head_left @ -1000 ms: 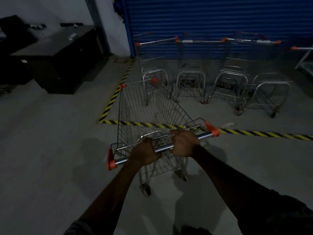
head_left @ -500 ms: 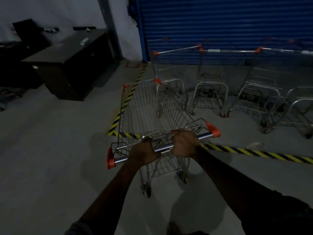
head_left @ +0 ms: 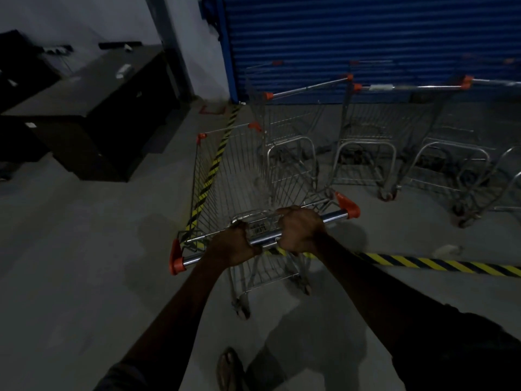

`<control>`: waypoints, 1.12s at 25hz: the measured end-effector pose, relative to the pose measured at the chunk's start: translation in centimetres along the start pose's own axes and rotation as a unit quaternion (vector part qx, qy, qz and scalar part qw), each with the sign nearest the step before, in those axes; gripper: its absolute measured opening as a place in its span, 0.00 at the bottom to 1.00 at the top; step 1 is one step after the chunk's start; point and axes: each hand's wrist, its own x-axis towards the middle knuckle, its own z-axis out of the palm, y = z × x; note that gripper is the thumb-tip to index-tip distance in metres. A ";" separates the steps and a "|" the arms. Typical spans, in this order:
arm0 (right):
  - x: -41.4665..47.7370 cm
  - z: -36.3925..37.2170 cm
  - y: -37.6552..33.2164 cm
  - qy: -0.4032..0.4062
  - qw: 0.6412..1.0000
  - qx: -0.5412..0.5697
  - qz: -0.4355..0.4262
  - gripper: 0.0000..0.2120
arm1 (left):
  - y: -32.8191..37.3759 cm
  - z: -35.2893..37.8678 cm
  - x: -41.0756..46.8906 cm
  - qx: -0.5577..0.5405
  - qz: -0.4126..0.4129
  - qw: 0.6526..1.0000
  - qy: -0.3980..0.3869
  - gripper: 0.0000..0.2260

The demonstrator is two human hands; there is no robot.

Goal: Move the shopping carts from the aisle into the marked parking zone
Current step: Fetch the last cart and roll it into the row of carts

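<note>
A wire shopping cart (head_left: 225, 179) with orange corner caps stands in front of me. Its basket reaches over the yellow-and-black striped floor tape (head_left: 439, 263) that marks the parking zone. My left hand (head_left: 235, 244) and my right hand (head_left: 300, 230) both grip the cart's metal handle bar (head_left: 332, 215), close together near its middle. Inside the zone several parked carts (head_left: 366, 142) stand in a row against the blue roller shutter (head_left: 366, 38). The nearest parked cart (head_left: 290, 136) is just beyond my cart's front right corner.
A dark cabinet (head_left: 93, 114) stands on the left, outside the tape's left strip (head_left: 217, 153). A grey pillar (head_left: 174, 38) rises beside the shutter. My sandalled foot (head_left: 229, 368) shows at the bottom. Bare concrete floor lies to my left.
The cart has rolled forward with both hands on its handle, and its basket now crosses the striped line. The parked carts and shutter appear closer and further right.
</note>
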 end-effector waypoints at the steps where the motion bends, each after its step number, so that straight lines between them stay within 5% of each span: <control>1: 1.8 -0.5 -0.7 -0.006 1.000 0.020 0.022 0.24 | -1.4 -0.9 1.6 -0.002 -0.001 1.000 -0.007 0.39; 5: 8.9 0.6 -2.5 0.098 0.994 0.055 -0.016 0.30 | -6.7 -4.7 7.4 -0.005 0.022 0.999 -0.032 0.41; 14: 21.4 -3.4 -8.3 -0.003 0.997 -0.069 0.035 0.22 | -15.3 -10.2 18.7 0.000 0.045 0.998 -0.038 0.39; 24: 38.1 -2.3 -8.6 0.054 0.997 -0.004 0.062 0.23 | -21.7 -16.8 32.0 0.017 0.075 0.996 -0.033 0.38; 28: 44.2 -3.2 -10.7 0.057 0.996 -0.012 0.066 0.12 | -24.7 -19.9 37.1 0.052 0.059 0.996 -0.034 0.41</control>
